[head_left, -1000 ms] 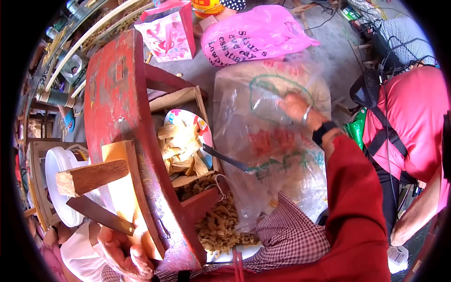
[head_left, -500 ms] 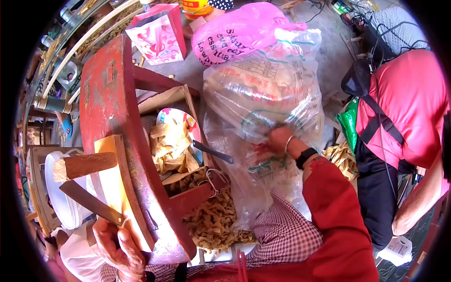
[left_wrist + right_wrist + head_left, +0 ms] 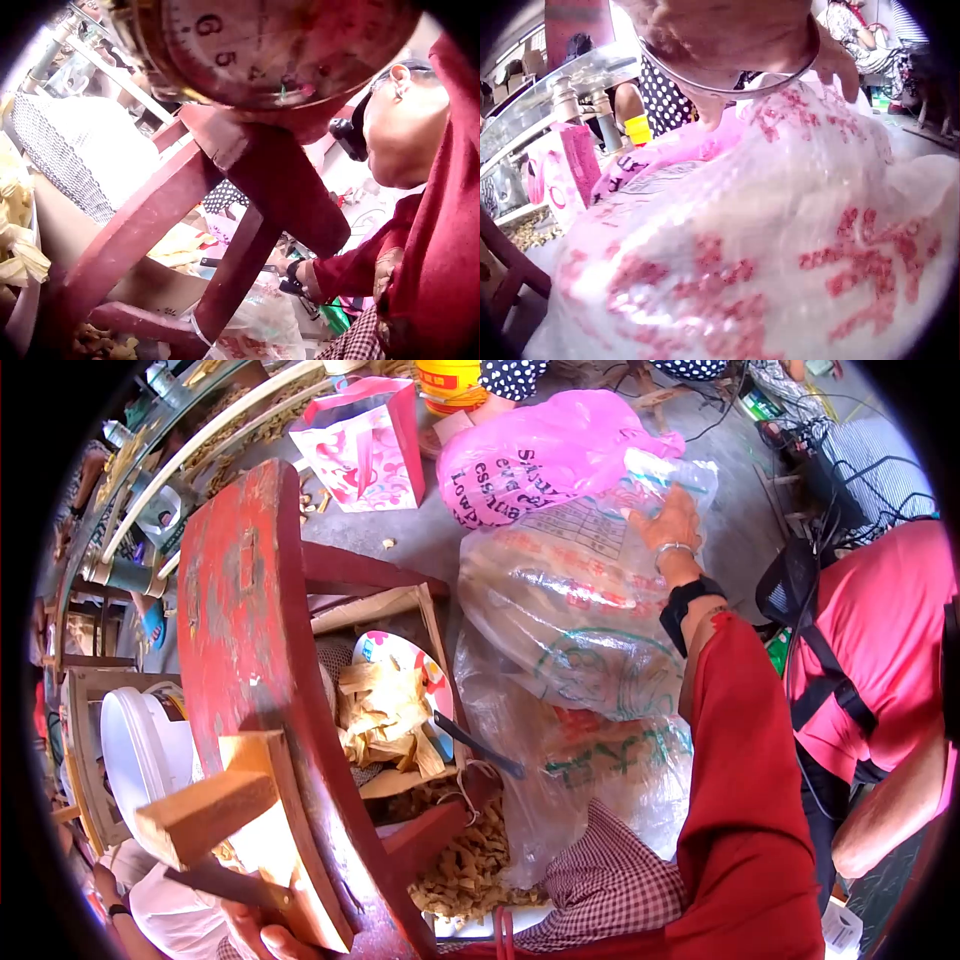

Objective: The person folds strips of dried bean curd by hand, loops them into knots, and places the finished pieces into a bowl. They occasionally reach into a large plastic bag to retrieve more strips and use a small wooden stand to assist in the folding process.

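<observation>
A large clear plastic bag point(image 3: 570, 585) with red and green print lies on the floor, bulging with pale contents. My right hand point(image 3: 672, 528), fingers spread, touches its far end; the right wrist view shows the hand point(image 3: 735, 45) over the printed plastic point(image 3: 772, 247). At the lower left, my left hand point(image 3: 262, 937) is against the low end of a wooden plank point(image 3: 305, 870) on a red bench point(image 3: 235, 590). A wooden block point(image 3: 215, 810) and a dark blade point(image 3: 225, 884) stick out from the plank. Most of that hand is hidden, including its grip.
Beside the bench, a wooden box point(image 3: 437, 628) holds pale strips point(image 3: 385, 700) on a plate, and a dark-handled tool point(image 3: 480, 745) juts over its edge. A pink bag point(image 3: 570, 445) lies beyond the clear bag. Someone in pink point(image 3: 890, 650) is at the right.
My right hand has swept from the middle of the clear bag to its far end, its fingers now spread. The left hand remains by the plank, less of it showing in the head view.
</observation>
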`<control>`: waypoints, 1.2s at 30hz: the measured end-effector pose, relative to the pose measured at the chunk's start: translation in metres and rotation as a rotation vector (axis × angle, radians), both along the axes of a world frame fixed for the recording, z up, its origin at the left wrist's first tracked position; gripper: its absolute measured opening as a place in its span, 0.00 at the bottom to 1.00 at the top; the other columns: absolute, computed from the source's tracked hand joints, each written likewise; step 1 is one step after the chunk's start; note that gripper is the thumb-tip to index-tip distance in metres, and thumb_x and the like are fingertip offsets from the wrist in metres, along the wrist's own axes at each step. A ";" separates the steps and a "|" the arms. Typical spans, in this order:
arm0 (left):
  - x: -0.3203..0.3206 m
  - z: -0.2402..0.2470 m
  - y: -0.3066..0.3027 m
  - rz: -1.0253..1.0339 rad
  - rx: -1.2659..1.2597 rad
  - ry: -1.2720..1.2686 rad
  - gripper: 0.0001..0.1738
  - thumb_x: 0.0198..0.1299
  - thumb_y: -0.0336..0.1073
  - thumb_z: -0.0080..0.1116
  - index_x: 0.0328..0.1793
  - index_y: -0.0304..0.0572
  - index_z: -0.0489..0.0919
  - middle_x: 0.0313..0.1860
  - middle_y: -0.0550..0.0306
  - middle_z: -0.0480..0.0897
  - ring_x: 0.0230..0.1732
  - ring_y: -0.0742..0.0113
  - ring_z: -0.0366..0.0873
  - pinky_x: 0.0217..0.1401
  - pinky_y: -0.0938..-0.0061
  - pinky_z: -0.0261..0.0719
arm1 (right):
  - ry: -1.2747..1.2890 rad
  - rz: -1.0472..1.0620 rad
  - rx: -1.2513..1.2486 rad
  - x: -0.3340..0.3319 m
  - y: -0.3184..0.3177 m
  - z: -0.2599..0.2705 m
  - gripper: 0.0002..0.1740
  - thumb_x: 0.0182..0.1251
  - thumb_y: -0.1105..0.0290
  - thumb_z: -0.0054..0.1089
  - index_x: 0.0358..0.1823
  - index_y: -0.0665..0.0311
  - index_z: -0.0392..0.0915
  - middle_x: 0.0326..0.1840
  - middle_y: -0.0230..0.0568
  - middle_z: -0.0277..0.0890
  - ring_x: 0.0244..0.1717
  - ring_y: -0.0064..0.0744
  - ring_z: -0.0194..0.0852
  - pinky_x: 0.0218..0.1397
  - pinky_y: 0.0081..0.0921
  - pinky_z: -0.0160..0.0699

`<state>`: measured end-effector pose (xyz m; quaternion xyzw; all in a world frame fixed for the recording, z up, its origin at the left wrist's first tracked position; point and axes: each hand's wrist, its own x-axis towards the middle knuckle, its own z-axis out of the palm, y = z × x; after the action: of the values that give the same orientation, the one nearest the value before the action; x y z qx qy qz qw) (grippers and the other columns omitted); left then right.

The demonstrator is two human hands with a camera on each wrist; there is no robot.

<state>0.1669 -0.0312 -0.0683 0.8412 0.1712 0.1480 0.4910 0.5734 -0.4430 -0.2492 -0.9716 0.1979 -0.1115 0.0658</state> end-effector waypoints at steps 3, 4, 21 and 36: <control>0.014 0.023 -0.005 -0.119 0.327 0.105 0.33 0.68 0.54 0.40 0.62 0.26 0.66 0.34 0.48 0.79 0.30 0.62 0.74 0.40 0.75 0.69 | 0.213 -0.057 0.089 0.025 -0.013 -0.034 0.38 0.57 0.47 0.60 0.67 0.51 0.62 0.69 0.39 0.61 0.68 0.47 0.60 0.64 0.49 0.60; 0.015 0.024 -0.005 -0.126 0.269 0.129 0.33 0.68 0.53 0.41 0.62 0.26 0.67 0.36 0.47 0.79 0.32 0.61 0.75 0.41 0.75 0.70 | 0.329 -0.061 0.097 0.026 -0.008 -0.028 0.35 0.58 0.47 0.58 0.66 0.51 0.64 0.67 0.39 0.64 0.67 0.46 0.61 0.64 0.49 0.60; 0.015 0.014 -0.005 -0.008 0.490 0.024 0.25 0.69 0.51 0.36 0.41 0.32 0.72 0.30 0.52 0.73 0.32 0.65 0.69 0.36 0.72 0.66 | -0.573 -0.263 1.881 -0.090 -0.021 -0.006 0.21 0.71 0.58 0.49 0.53 0.69 0.73 0.48 0.40 0.77 0.46 0.35 0.77 0.51 0.33 0.76; 0.017 0.021 -0.008 -0.053 0.385 -0.002 0.19 0.70 0.44 0.41 0.45 0.33 0.74 0.32 0.49 0.75 0.35 0.65 0.70 0.43 0.72 0.69 | -0.058 0.177 0.960 -0.442 -0.030 -0.065 0.13 0.70 0.63 0.50 0.39 0.65 0.78 0.32 0.40 0.78 0.35 0.32 0.76 0.38 0.28 0.73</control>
<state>0.1843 -0.0395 -0.0471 0.9237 0.1169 0.1660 0.3250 0.1318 -0.4726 -0.3144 -0.8413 0.1416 -0.0285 0.5209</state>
